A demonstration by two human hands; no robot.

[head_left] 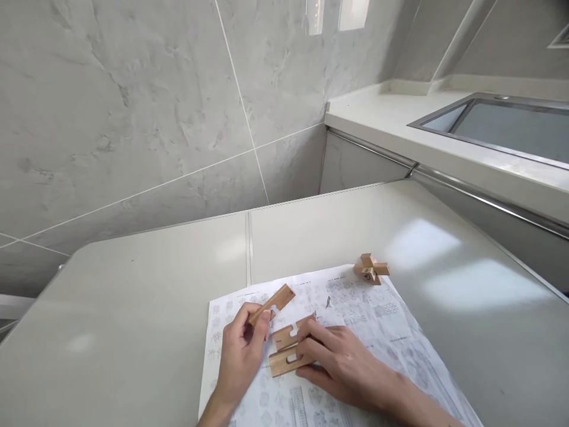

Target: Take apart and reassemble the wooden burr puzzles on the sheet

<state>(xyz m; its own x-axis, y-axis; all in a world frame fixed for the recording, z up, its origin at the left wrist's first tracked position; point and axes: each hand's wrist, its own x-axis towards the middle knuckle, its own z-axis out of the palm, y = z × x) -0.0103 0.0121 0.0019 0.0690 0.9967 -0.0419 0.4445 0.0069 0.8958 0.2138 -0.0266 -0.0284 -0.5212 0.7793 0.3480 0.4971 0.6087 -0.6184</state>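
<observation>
In the head view my left hand [242,347] pinches a notched wooden puzzle piece [284,295] between thumb and fingers, tilted above the paper sheet. My right hand [340,362] is closed over the right ends of two more wooden puzzle pieces, which lie side by side. The farther piece [281,339] has a rounded notch in its edge and a small mark near its left end. In the nearer piece [280,365] there is a long slot. My right fingers hide part of both. Beneath everything lies a printed paper sheet [262,394] covered with small diagrams.
A cross-shaped assembled wooden puzzle [372,270] stands at the sheet's far right corner. The glossy light table [146,320] has a seam across it. Behind is a grey marbled wall [133,107]; at the right, a white counter [373,115] holds a sink [511,124].
</observation>
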